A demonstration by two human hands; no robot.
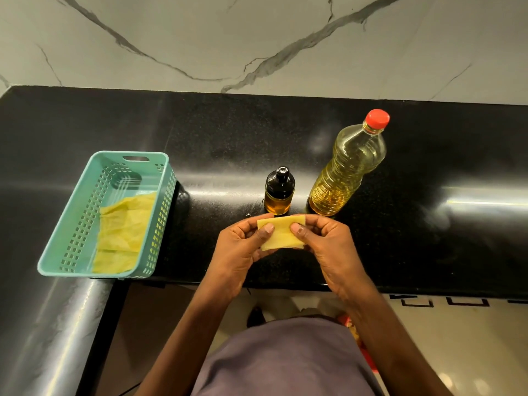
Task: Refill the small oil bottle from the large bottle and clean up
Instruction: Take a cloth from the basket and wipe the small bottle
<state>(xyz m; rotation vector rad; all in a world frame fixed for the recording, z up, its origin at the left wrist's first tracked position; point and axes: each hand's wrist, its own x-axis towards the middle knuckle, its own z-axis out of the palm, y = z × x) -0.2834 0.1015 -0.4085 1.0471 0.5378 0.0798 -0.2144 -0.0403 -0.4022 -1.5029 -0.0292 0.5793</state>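
A small dark glass oil bottle [279, 192] with a black cap stands upright on the black counter, amber oil in its lower part. To its right the large clear oil bottle [347, 167] stands capped in red. Just in front of the small bottle I hold a folded yellow cloth [281, 234] above the counter. My left hand [243, 247] pinches its left side with the thumb on top. My right hand [323, 241] grips its right side the same way.
A teal perforated basket [85, 224] sits at the counter's left front corner with another yellow cloth [124, 230] lying inside. The black counter [428, 210] ends at a front edge near my body. A marble wall rises behind it.
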